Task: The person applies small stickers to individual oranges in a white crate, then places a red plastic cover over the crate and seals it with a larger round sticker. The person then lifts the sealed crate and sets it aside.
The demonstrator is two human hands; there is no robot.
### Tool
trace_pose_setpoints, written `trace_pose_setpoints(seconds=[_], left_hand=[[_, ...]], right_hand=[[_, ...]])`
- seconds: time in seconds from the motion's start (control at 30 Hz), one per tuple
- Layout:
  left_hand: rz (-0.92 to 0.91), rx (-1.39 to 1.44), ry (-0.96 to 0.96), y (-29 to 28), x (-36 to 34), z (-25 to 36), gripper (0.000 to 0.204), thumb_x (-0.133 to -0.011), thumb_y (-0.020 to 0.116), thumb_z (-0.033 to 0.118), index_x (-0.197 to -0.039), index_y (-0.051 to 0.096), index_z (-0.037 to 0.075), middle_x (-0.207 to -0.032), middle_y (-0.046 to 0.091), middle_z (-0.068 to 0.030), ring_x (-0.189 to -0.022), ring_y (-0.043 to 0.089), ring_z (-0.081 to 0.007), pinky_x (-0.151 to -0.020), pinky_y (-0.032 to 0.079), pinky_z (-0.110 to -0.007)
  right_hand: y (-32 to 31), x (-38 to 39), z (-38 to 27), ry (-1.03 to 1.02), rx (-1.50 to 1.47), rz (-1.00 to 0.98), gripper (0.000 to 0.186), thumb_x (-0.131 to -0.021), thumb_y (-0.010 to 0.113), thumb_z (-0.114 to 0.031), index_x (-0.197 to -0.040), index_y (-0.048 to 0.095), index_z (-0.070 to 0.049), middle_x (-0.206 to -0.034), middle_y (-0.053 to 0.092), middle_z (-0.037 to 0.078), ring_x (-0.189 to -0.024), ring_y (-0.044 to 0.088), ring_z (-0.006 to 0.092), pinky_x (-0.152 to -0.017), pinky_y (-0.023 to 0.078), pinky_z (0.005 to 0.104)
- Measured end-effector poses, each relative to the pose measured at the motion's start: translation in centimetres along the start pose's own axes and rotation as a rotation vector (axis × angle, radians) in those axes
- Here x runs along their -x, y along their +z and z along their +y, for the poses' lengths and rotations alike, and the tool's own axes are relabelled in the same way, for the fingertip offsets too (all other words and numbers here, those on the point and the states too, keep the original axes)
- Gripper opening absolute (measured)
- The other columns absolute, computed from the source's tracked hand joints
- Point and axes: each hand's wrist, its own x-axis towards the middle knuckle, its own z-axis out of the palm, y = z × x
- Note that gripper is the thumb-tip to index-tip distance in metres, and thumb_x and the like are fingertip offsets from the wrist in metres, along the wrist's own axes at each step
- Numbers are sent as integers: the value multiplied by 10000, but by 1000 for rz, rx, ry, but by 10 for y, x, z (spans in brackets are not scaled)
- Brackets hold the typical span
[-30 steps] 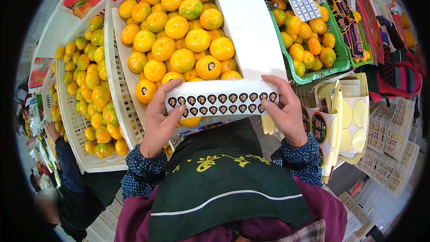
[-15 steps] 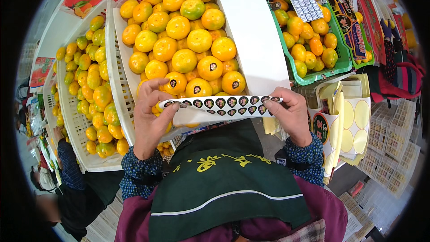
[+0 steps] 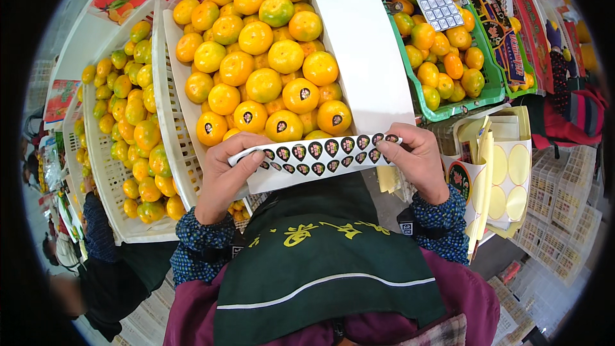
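Observation:
Stretched between my hands is a white sticker sheet (image 3: 301, 168) with rows of small dark drop-shaped labels. My left hand (image 3: 225, 173) pinches its left end, thumb on top and fingers behind. At the right end my right hand (image 3: 413, 157) grips the sheet the same way. Just beyond the sheet stands a white crate heaped with mandarins (image 3: 264, 84). Several mandarins in the nearer rows carry a dark sticker, such as the mandarin (image 3: 211, 128) close to my left hand. The sheet covers the crate's near edge.
Left of the crate stands a white basket (image 3: 115, 208) of smaller greenish mandarins. A green crate (image 3: 442, 112) of mandarins is at the right, with a label sheet (image 3: 437, 6) on it. Sheets of round yellow stickers (image 3: 508, 182) stand nearer. Another person's sleeve (image 3: 99, 227) shows at far left.
My left hand has drawn back from the mandarins and closed on the sheet's end. A stickered mandarin at the front left now shows. The sheet is opened wider toward me.

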Motion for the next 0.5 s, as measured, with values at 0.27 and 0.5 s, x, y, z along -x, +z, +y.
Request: trace_pose_setpoints(seconds=[0.27,0.5], left_hand=[[44,506,-115,0,2,-10,279,-992,712,166,-1211,683,-3,-1048,755,-54,-955,691,-105,-867,552,-264],[-87,225,-46,10,0,-1,519,-944,757,167,-1383,538,-3,-1304,683,-130,-1156,688,-181,-1022,559,-333]], right_hand=[[2,5,7,66,-91,75,167,-967,765,-129,-864,710,-11,-730,601,-67,-654,496,1,-568,360,204],[2,7,14,55,-52,87,150,-980,762,-136,-907,731,-8,-748,626,-66,-641,495,1,-566,373,200]])
